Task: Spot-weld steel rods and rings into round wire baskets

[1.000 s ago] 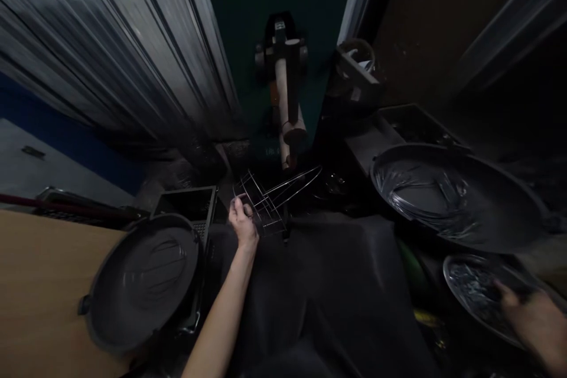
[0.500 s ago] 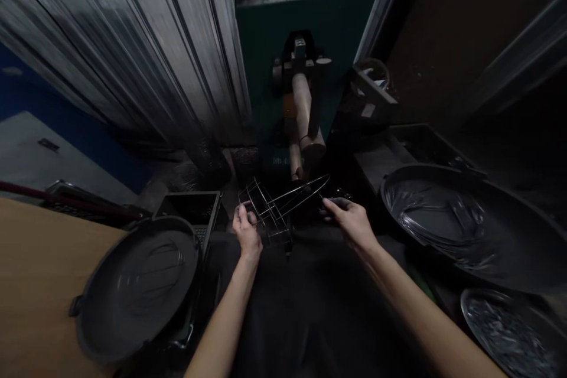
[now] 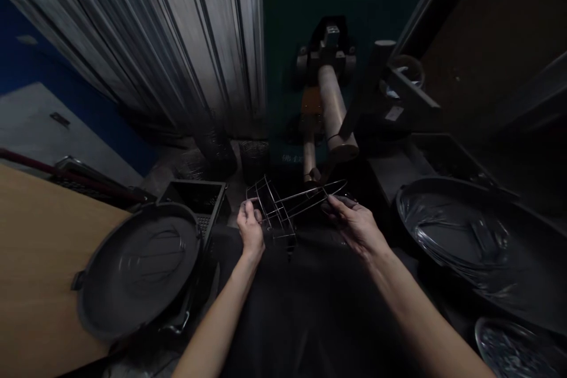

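A thin wire frame [image 3: 278, 208] hangs between my hands, with a cage-like part on the left and a long loop reaching right. My left hand [image 3: 251, 221] is closed round the cage part's left edge. At the loop's right end, my right hand [image 3: 354, 218] pinches the wire between thumb and fingers. Just beyond the frame is a machine with a green body [image 3: 286, 71] and two horizontal cylindrical arms, the upper one [image 3: 333, 107] longer and thicker than the lower one [image 3: 309, 156].
On the left a round dark pan [image 3: 142, 271] holds a few wire pieces, near a black crate [image 3: 217, 207]. To the right, a large dark pan [image 3: 527, 248] holds wire rings, and a smaller dish [image 3: 482, 331] holds small metal parts. Corrugated metal sheeting [image 3: 177, 29] stands behind.
The view has shifted, so the machine sits further right and higher. My right hand has come onto the wire loop's end, near a short piece of wire crossing it.
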Tool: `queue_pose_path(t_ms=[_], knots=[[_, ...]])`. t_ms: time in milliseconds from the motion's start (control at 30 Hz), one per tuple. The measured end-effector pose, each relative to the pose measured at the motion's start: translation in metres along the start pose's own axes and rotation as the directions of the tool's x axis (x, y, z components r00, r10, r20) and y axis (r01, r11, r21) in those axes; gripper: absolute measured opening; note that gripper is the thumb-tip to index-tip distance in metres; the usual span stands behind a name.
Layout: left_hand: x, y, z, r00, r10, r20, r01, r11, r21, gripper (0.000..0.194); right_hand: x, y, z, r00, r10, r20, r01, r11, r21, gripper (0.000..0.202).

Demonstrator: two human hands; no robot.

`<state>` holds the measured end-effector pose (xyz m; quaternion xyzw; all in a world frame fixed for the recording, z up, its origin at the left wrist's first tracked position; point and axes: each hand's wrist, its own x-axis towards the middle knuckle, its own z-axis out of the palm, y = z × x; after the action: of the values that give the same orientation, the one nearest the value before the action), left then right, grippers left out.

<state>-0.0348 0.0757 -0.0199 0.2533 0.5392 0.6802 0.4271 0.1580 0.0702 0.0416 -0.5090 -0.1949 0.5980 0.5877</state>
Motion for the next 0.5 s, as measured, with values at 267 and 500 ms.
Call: queue_pose_path(t_ms=[267,500], knots=[[-0.001,0.010,0.004,1.000,-0.025,0.016,0.026,0.999,-0.022,0.040,-0.005,-0.007,0.007,0.998,0.032,-0.058,-0.032,0.999,0.008,0.022],[0.002,0.015,0.007,0.998,-0.064,0.027,0.066,0.996,-0.058,0.041,-0.005,-0.011,0.014,0.995,0.041,-0.087,-0.038,0.999,0.034,0.018]])
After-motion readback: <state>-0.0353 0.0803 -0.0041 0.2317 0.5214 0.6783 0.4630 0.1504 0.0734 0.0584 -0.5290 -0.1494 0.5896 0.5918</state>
